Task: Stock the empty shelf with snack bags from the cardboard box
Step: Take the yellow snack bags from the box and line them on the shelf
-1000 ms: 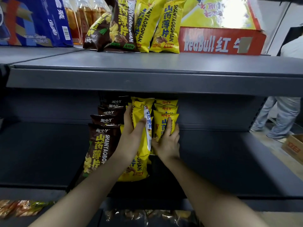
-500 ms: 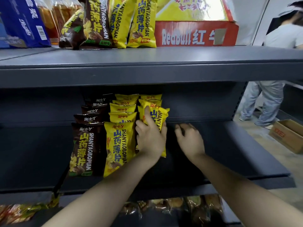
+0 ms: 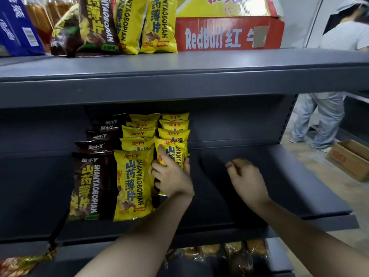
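Left hand (image 3: 172, 177) grips yellow snack bag (image 3: 174, 149), upright on shelf (image 3: 279, 176), long axis vertical, print facing out; right hand (image 3: 246, 176) loosely curled, empty.

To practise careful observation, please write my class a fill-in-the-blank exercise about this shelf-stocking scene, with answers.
The left hand grips a ____ snack bag.
The right hand holds ____.
The brown bags stand to the ____ of the yellow rows.
The cardboard box stands on the ____.
Missing words: yellow; nothing; left; floor.
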`<state>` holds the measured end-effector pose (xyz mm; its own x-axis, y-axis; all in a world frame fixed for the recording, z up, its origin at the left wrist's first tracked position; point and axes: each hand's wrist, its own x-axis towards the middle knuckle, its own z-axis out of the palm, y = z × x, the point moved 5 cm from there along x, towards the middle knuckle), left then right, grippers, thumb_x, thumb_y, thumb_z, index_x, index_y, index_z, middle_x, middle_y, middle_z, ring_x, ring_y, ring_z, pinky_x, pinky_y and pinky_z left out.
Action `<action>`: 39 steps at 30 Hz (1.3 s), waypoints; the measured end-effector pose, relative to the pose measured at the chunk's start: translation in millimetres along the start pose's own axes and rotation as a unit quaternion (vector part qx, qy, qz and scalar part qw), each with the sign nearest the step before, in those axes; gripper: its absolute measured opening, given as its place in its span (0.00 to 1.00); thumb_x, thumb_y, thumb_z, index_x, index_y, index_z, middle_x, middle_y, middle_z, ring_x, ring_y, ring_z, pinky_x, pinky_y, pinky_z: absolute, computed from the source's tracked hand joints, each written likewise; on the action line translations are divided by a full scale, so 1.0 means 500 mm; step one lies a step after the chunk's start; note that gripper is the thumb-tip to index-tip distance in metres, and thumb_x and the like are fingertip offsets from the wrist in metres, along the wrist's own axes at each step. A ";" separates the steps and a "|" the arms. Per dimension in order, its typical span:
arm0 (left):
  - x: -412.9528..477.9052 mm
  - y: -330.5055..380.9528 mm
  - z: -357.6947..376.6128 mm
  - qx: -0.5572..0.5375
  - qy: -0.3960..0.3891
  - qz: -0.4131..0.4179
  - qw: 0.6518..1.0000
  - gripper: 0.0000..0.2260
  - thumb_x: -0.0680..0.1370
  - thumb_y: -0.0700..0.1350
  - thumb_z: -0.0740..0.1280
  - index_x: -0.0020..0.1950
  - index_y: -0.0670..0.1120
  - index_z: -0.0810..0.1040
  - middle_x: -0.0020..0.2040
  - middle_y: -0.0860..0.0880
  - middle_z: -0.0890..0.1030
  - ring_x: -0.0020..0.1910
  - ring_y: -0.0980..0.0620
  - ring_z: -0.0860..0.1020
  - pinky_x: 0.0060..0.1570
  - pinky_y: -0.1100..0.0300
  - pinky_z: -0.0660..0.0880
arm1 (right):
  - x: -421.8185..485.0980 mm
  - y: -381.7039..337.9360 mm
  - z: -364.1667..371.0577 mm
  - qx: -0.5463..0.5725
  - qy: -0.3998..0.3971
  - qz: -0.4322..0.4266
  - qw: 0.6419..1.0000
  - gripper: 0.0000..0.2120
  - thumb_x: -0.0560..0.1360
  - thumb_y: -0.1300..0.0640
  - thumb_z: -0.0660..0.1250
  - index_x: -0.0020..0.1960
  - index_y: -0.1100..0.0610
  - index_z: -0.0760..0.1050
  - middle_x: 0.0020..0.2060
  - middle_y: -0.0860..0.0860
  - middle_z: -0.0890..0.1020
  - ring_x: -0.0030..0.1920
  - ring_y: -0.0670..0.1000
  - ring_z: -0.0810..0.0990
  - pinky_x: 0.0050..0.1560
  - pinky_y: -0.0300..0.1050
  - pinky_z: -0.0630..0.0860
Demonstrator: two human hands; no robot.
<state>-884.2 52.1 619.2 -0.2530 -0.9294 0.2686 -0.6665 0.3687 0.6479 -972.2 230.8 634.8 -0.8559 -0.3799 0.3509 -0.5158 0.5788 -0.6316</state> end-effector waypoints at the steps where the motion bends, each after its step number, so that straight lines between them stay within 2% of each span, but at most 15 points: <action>1: 0.000 0.000 0.004 0.008 -0.020 0.000 1.000 0.45 0.67 0.63 0.72 0.75 0.53 0.50 0.62 0.41 0.68 0.57 0.41 0.71 0.44 0.46 0.75 | 0.001 -0.010 0.004 0.007 -0.002 -0.006 1.000 0.11 0.79 0.52 0.60 0.43 0.55 0.75 0.41 0.51 0.77 0.39 0.52 0.77 0.38 0.47 0.72; 5: -0.003 0.001 0.003 0.025 -0.049 0.026 0.998 0.51 0.64 0.63 0.73 0.77 0.52 0.46 0.67 0.42 0.63 0.62 0.42 0.68 0.49 0.46 0.74 | 0.008 -0.048 0.020 0.045 -0.006 -0.020 0.999 0.10 0.78 0.55 0.61 0.49 0.57 0.79 0.46 0.52 0.80 0.46 0.53 0.79 0.47 0.51 0.77; 8: -0.010 -0.007 -0.001 0.014 -0.075 0.042 0.996 0.54 0.65 0.63 0.73 0.77 0.52 0.41 0.70 0.43 0.58 0.66 0.42 0.64 0.53 0.46 0.72 | 0.020 -0.095 0.040 0.086 -0.030 -0.043 0.995 0.08 0.77 0.60 0.62 0.51 0.59 0.80 0.48 0.53 0.82 0.50 0.53 0.80 0.51 0.47 0.75; 11: -0.027 -0.021 -0.006 0.010 -0.084 0.058 0.995 0.56 0.65 0.62 0.74 0.77 0.49 0.38 0.71 0.42 0.58 0.68 0.42 0.63 0.59 0.47 0.70 | 0.055 -0.154 0.070 0.115 -0.071 -0.041 0.990 0.09 0.78 0.60 0.62 0.51 0.62 0.80 0.48 0.57 0.84 0.51 0.55 0.80 0.48 0.43 0.71; 15: -0.041 -0.039 -0.006 -0.011 -0.110 0.063 0.992 0.56 0.66 0.58 0.75 0.77 0.43 0.36 0.71 0.40 0.59 0.69 0.41 0.63 0.66 0.51 0.64 | 0.121 -0.185 0.125 0.152 -0.129 0.036 0.979 0.17 0.80 0.52 0.60 0.35 0.56 0.72 0.40 0.61 0.80 0.45 0.60 0.79 0.50 0.54 0.76; 18: -0.037 -0.047 -0.005 -0.026 -0.133 0.058 0.989 0.56 0.68 0.57 0.74 0.76 0.42 0.36 0.70 0.41 0.59 0.69 0.42 0.62 0.69 0.54 0.61 | 0.143 -0.184 0.155 0.177 -0.169 0.092 0.965 0.17 0.79 0.48 0.63 0.35 0.57 0.73 0.42 0.61 0.82 0.49 0.61 0.81 0.55 0.63 0.76; 20: -0.037 -0.046 -0.004 -0.031 -0.149 0.057 0.987 0.55 0.68 0.56 0.74 0.76 0.42 0.34 0.70 0.41 0.58 0.69 0.43 0.61 0.69 0.55 0.60 | 0.150 -0.190 0.156 0.180 -0.177 0.101 0.962 0.17 0.78 0.51 0.65 0.33 0.57 0.72 0.38 0.58 0.80 0.44 0.58 0.80 0.55 0.61 0.77; 23: -0.035 -0.048 -0.005 -0.038 -0.162 0.042 0.985 0.55 0.69 0.55 0.74 0.76 0.43 0.33 0.70 0.42 0.58 0.69 0.44 0.61 0.68 0.55 0.61 | 0.165 -0.209 0.144 0.137 -0.154 0.065 0.976 0.18 0.77 0.54 0.66 0.30 0.57 0.71 0.31 0.55 0.76 0.36 0.52 0.74 0.42 0.49 0.74; 25: -0.033 -0.050 -0.004 -0.047 -0.168 0.030 0.984 0.55 0.69 0.55 0.74 0.76 0.43 0.33 0.70 0.42 0.58 0.69 0.44 0.61 0.68 0.55 0.61 | 0.176 -0.221 0.126 0.139 -0.086 0.055 0.985 0.16 0.78 0.53 0.65 0.34 0.58 0.76 0.34 0.56 0.78 0.38 0.53 0.75 0.40 0.46 0.71; 28: -0.033 -0.054 -0.002 -0.051 -0.168 0.022 0.984 0.54 0.69 0.55 0.74 0.76 0.42 0.34 0.71 0.42 0.57 0.69 0.43 0.61 0.69 0.54 0.60 | 0.190 -0.230 0.098 0.185 0.005 0.076 0.980 0.18 0.80 0.52 0.61 0.36 0.62 0.76 0.38 0.60 0.79 0.41 0.56 0.76 0.41 0.46 0.69; 30: -0.035 -0.056 -0.001 -0.051 -0.165 0.022 0.985 0.55 0.69 0.55 0.73 0.76 0.42 0.34 0.70 0.42 0.58 0.69 0.43 0.61 0.70 0.54 0.60 | 0.198 -0.242 0.092 0.131 -0.019 0.047 0.990 0.20 0.81 0.51 0.59 0.37 0.62 0.76 0.40 0.61 0.79 0.42 0.58 0.77 0.41 0.47 0.69; 33: -0.035 -0.055 -0.005 -0.048 -0.166 0.021 0.985 0.55 0.69 0.56 0.73 0.76 0.42 0.34 0.71 0.42 0.58 0.70 0.43 0.61 0.69 0.54 0.60 | 0.184 -0.258 0.104 0.052 -0.121 -0.002 0.991 0.20 0.81 0.49 0.59 0.33 0.58 0.69 0.34 0.55 0.75 0.40 0.54 0.74 0.36 0.44 0.65; 35: -0.034 -0.053 -0.010 -0.058 -0.176 0.019 0.982 0.56 0.68 0.56 0.74 0.76 0.41 0.35 0.71 0.42 0.57 0.70 0.43 0.61 0.69 0.53 0.61 | 0.173 -0.257 0.124 0.044 -0.180 -0.010 0.983 0.20 0.80 0.49 0.61 0.33 0.59 0.71 0.32 0.53 0.75 0.40 0.54 0.75 0.35 0.44 0.65; 37: -0.035 -0.054 -0.013 -0.061 -0.189 0.022 0.980 0.56 0.68 0.56 0.74 0.76 0.40 0.34 0.71 0.42 0.57 0.71 0.43 0.60 0.69 0.54 0.60 | 0.168 -0.255 0.139 0.046 -0.196 -0.020 0.979 0.18 0.79 0.49 0.63 0.41 0.63 0.78 0.39 0.56 0.81 0.44 0.55 0.79 0.40 0.45 0.69; 39: -0.037 -0.058 -0.016 -0.057 -0.194 0.029 0.979 0.56 0.69 0.56 0.73 0.76 0.40 0.34 0.72 0.42 0.56 0.72 0.43 0.59 0.70 0.55 0.59 | 0.166 -0.257 0.142 0.065 -0.163 -0.018 0.984 0.12 0.77 0.50 0.66 0.46 0.60 0.78 0.44 0.55 0.81 0.47 0.53 0.78 0.44 0.45 0.70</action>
<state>-854.6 58.9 601.0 -0.5505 -0.8343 0.0299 -0.5658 0.3992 0.7215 -974.6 73.7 696.1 -0.7693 -0.6215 0.1478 -0.5184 0.4722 -0.7129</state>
